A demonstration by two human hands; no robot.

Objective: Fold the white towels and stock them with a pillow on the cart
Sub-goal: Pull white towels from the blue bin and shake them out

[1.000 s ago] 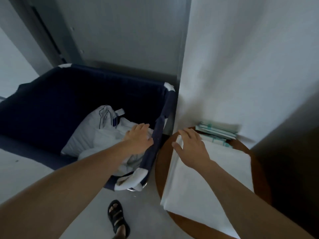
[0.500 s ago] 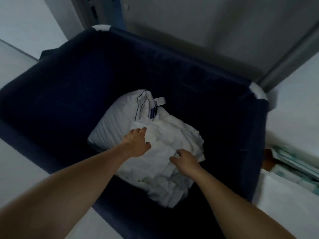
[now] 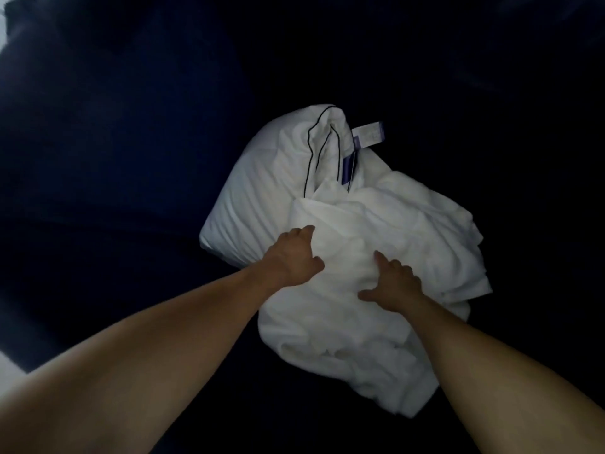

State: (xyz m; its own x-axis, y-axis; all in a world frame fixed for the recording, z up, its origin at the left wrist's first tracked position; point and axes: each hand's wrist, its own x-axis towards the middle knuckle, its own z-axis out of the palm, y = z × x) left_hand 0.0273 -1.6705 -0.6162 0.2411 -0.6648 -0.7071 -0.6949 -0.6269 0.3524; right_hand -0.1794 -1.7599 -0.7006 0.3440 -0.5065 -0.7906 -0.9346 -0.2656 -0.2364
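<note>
A white pillow (image 3: 258, 194) with thin dark piping and a white tag lies at the bottom of a dark navy cloth cart (image 3: 114, 142). A crumpled heap of white towels (image 3: 386, 237) covers the pillow's right side and spreads toward me. My left hand (image 3: 291, 257) is down on the towels by the pillow's edge, its fingers curled into the cloth. My right hand (image 3: 393, 283) lies on the heap a little to the right, its fingers bent and digging into the fabric. Both forearms reach down into the cart.
The cart's dark cloth walls fill nearly the whole view around the heap. A pale strip of floor (image 3: 8, 363) shows at the lower left edge, and another pale patch shows at the top left corner.
My right hand left the folded towel on the round table and came into the cart beside my left. The view dropped deep into the cart, and both hands sank into the towel heap.
</note>
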